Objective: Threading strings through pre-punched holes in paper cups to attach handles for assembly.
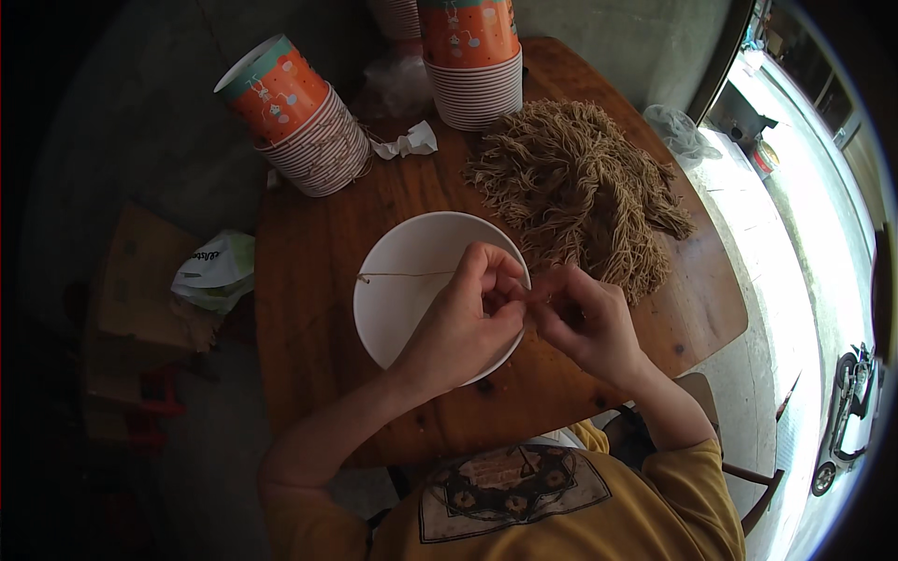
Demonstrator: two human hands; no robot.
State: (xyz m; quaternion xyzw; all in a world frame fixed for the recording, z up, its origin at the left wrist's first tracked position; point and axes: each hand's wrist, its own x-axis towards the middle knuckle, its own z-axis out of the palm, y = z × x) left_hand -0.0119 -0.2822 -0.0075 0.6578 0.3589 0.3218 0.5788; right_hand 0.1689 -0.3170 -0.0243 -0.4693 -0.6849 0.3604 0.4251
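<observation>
A white paper bucket (398,323) stands on the wooden table in front of me, its open mouth facing up. Thin brown twine (407,274) runs across the mouth from a knot at the left rim toward my fingers. My left hand (472,304) reaches over the bucket, its fingers closed in a pinch on the twine near the right rim. Just outside that rim, my right hand (589,323) is closed too, thumb and forefinger pinched against the left fingertips. The twine between the fingertips is mostly hidden.
A heap of brown twine strands (589,187) lies right of the bucket. Stacked orange-and-teal paper buckets (304,122) lean at the back left, and another stack (475,75) stands at the back. Crumpled white paper (412,140) lies between them. A cardboard box (140,280) is left of the table (309,374).
</observation>
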